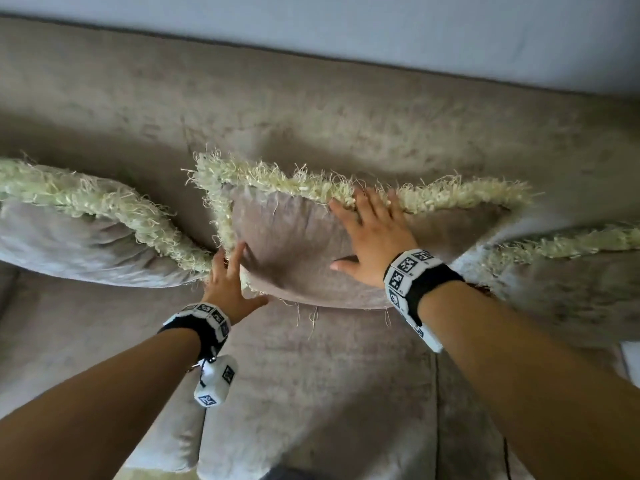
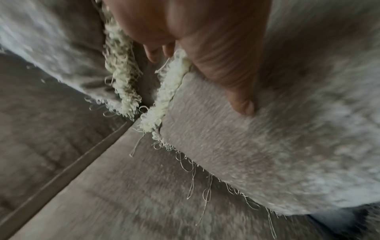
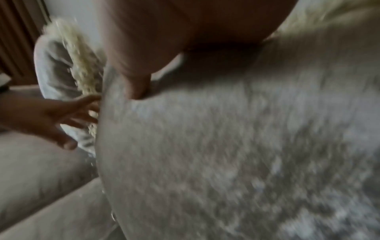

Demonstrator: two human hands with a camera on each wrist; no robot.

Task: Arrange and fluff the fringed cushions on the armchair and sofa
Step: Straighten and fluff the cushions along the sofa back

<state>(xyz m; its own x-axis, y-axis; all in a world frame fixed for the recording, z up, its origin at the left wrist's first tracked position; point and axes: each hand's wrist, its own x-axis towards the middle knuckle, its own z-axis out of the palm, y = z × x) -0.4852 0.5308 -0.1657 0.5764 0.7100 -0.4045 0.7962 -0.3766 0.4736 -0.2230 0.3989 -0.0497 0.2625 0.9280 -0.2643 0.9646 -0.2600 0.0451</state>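
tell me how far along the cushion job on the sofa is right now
Done, apparently: the left cushion already leans against the sofa back. In hand: the middle cushion, with the right hand flat on its face and the left hand at its lower left corner. Left: the right cushion is only partly in view; no armchair shows here.

No readable words, brands or numbers are showing anywhere; only black-and-white square marker patterns are appearing on the wristbands [image 1: 412, 271], carrying no legible text.
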